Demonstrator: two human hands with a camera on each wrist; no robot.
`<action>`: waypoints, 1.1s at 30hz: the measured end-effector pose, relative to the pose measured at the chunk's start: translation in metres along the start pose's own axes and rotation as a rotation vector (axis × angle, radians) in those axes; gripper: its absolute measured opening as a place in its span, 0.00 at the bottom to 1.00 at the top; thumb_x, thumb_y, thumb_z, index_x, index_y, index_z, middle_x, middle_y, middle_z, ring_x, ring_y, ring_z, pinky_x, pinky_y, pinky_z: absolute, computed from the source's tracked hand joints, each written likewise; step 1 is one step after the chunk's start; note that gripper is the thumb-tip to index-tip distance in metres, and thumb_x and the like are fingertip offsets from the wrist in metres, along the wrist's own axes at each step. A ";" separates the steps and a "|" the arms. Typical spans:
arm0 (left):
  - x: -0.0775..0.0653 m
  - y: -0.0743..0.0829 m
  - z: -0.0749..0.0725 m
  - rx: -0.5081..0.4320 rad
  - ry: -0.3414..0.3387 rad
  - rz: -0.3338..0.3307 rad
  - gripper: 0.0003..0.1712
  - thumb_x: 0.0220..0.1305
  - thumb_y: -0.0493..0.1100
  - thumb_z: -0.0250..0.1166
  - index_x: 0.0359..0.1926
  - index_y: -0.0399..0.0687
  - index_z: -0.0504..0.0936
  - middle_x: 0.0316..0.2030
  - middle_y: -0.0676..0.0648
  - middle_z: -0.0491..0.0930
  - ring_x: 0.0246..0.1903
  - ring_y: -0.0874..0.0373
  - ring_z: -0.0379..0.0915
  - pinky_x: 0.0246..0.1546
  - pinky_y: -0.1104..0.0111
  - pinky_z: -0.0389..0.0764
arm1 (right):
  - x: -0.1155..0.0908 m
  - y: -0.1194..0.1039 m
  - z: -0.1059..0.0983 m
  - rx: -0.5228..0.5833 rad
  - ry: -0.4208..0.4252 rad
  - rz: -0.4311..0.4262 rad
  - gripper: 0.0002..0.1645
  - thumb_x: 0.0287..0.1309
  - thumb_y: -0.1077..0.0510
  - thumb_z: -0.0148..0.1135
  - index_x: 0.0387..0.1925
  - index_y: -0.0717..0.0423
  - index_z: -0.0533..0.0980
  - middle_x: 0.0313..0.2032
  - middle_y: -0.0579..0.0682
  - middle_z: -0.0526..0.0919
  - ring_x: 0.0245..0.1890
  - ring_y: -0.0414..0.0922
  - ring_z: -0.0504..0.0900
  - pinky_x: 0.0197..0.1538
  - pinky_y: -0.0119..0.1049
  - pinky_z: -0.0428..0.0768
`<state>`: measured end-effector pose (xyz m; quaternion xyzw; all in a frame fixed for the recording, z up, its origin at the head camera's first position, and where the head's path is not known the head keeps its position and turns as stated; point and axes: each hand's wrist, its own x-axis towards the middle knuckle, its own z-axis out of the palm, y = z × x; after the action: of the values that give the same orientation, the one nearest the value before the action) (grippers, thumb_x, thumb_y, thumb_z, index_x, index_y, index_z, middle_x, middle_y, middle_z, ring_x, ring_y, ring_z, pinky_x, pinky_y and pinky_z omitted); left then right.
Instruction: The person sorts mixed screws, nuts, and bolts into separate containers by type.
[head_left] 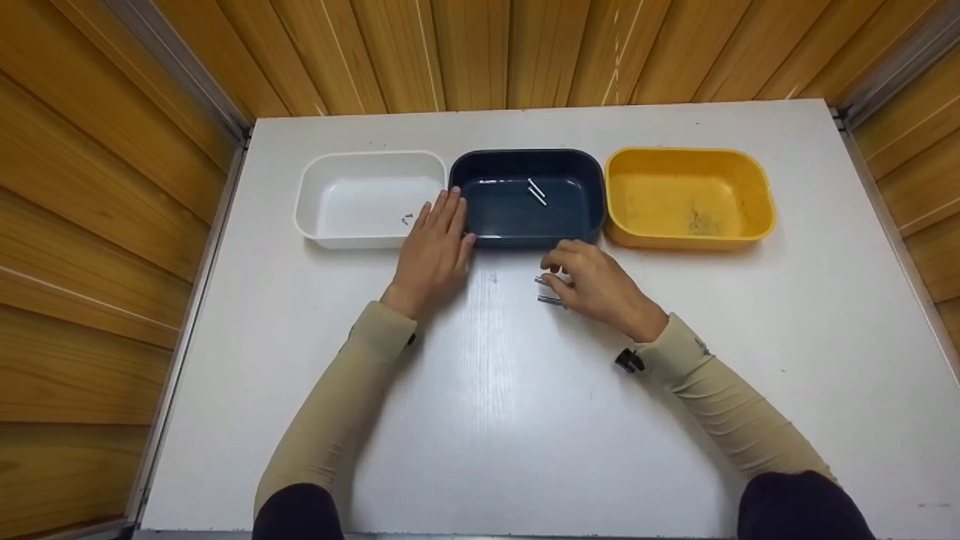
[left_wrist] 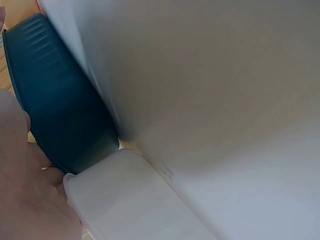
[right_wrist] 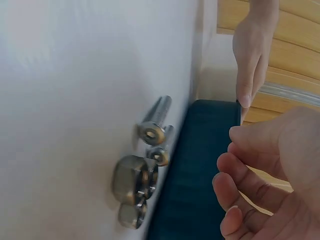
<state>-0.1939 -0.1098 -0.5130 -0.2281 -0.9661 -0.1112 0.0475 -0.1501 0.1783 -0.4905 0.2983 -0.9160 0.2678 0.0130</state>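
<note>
The bare right hand [right_wrist: 302, 165], loosely curled and holding nothing visible, hovers by silvery cylindrical metal bolts [right_wrist: 159, 115] on the white table [head_left: 480, 420], presumably stiff, slick and best pinched mid-shank; the straight-fingered left hand [head_left: 433, 251] touches the dark-blue plastic bin [head_left: 495, 214].

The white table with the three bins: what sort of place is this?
Probably a small work booth for handling or sorting hardware. The white table has wooden panels around it, three bins stand in a row, and loose bolts and nuts lie in front.
</note>
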 end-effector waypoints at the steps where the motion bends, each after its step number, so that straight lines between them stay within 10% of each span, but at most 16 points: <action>1: 0.000 0.000 0.000 0.001 0.000 0.001 0.38 0.87 0.54 0.39 0.83 0.32 0.55 0.84 0.36 0.50 0.85 0.43 0.44 0.86 0.52 0.45 | -0.002 0.001 0.002 0.003 -0.002 -0.003 0.08 0.68 0.61 0.72 0.44 0.62 0.87 0.38 0.55 0.86 0.41 0.51 0.85 0.45 0.46 0.87; 33: 0.001 -0.001 0.001 0.007 0.018 0.013 0.36 0.87 0.52 0.44 0.82 0.31 0.57 0.84 0.35 0.52 0.84 0.41 0.47 0.86 0.52 0.47 | -0.021 0.003 0.026 -0.125 -0.018 -0.107 0.03 0.61 0.63 0.76 0.38 0.56 0.90 0.35 0.52 0.88 0.37 0.54 0.82 0.42 0.51 0.81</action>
<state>-0.1949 -0.1104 -0.5136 -0.2333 -0.9645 -0.1094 0.0578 -0.1314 0.1786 -0.5182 0.3478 -0.9138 0.2066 0.0378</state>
